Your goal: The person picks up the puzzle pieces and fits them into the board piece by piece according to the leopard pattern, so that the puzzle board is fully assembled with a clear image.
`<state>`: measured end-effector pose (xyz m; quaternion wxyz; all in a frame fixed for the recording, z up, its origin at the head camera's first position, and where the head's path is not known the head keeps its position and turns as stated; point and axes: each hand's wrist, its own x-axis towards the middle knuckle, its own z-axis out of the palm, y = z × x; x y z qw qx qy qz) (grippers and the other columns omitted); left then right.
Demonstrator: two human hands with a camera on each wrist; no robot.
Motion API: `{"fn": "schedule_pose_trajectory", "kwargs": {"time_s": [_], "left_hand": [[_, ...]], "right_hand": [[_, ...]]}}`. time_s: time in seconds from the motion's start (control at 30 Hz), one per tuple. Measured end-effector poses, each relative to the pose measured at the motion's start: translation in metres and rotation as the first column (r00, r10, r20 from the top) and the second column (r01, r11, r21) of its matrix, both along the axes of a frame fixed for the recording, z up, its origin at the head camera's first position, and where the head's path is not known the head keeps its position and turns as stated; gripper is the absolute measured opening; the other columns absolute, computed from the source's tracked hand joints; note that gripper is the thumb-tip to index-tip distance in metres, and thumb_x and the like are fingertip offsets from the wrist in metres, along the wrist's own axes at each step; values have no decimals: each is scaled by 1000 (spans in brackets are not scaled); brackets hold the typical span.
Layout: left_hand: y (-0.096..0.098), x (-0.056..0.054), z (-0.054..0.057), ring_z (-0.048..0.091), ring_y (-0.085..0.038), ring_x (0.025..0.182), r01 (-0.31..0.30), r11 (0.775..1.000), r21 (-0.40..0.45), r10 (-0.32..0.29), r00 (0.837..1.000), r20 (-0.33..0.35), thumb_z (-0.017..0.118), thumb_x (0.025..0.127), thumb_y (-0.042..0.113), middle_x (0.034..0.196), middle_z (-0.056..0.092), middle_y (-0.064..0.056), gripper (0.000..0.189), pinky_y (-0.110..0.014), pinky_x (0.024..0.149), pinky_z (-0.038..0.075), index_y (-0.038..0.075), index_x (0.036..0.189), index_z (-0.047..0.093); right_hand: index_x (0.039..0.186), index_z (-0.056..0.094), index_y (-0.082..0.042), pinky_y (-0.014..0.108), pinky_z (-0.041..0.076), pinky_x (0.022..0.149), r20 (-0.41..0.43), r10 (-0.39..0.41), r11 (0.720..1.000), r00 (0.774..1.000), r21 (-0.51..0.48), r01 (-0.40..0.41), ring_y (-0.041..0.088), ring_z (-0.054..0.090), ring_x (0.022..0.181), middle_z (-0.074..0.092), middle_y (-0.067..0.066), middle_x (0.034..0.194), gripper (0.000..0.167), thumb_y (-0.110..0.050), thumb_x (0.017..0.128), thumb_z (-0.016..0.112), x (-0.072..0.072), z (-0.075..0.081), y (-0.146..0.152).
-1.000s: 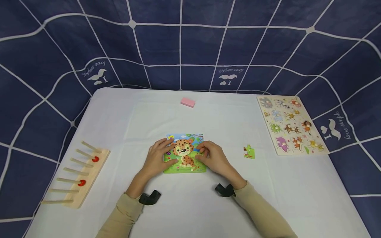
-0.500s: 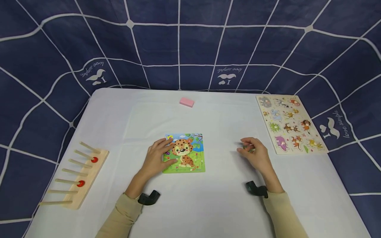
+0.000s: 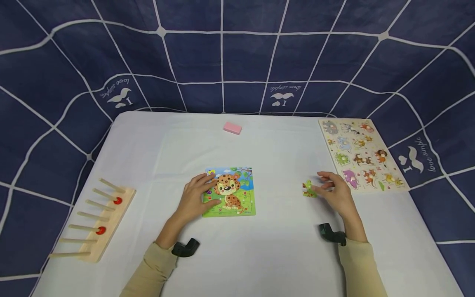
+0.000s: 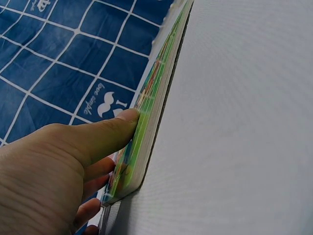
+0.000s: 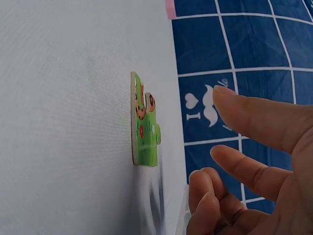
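A square jigsaw puzzle with a leopard picture (image 3: 233,192) lies on the white table in front of me. My left hand (image 3: 194,195) rests over its left side, fingers spread. In the left wrist view the thumb (image 4: 110,134) touches the green face of the puzzle, and the other fingers are partly hidden beyond it. To the right lies one loose puzzle piece (image 3: 308,189), green with leopard spots. My right hand (image 3: 337,196) is just right of this piece. The right wrist view shows thumb and fingers apart, holding nothing, with the puzzle piece (image 5: 146,132) away from the fingertips.
At the left stands a wooden peg rack (image 3: 111,227) with several pegs and red beads. A pink block (image 3: 232,128) lies near the far edge. A wooden animal puzzle board (image 3: 363,156) lies at the far right. A blue checked cloth (image 3: 252,53) hangs behind.
My right hand has left the leopard puzzle's right side and moved right, over the loose piece and then just past it. The left hand stays on the puzzle.
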<state>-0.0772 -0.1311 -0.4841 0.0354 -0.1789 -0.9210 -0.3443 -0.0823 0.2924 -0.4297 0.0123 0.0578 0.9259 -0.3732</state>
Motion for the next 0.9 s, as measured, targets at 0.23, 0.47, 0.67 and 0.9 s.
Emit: {"fn": "schedule_pose_trajectory", "kwargs": {"time_s": [0.23,0.47,0.67,0.9], "left_hand": [[0,1,4,36,-31,140,2,1000,17,-2,1000,18,84,75,30,146,52,-7,65,-56,104,31,5,131,62],[0,1,4,37,-31,140,-4,1000,6,4,1000,17,85,74,30,146,52,-6,65,-55,104,31,5,130,62],[0,2,4,37,-31,139,-3,1000,9,3,1000,9,85,74,31,146,52,-7,66,-55,104,31,4,130,63],[0,2,3,37,-32,139,1,1000,14,-1,1000,-4,85,74,30,146,53,-7,65,-55,103,32,4,130,63]], "right_hand": [[130,56,2,21,44,64,45,-3,1000,999,15,2,22,55,90,56,22,117,55,-13,82,78,-1,-4,1],[129,57,1,25,42,69,90,36,999,995,21,-38,17,53,86,58,20,118,53,-17,83,77,-1,-11,5],[125,59,2,28,42,68,119,36,998,992,38,-41,20,54,85,61,21,111,51,-19,82,78,-2,-17,6],[117,62,4,29,41,68,119,35,997,992,58,-42,23,51,85,57,18,101,48,-14,77,82,-3,-19,3]]}}
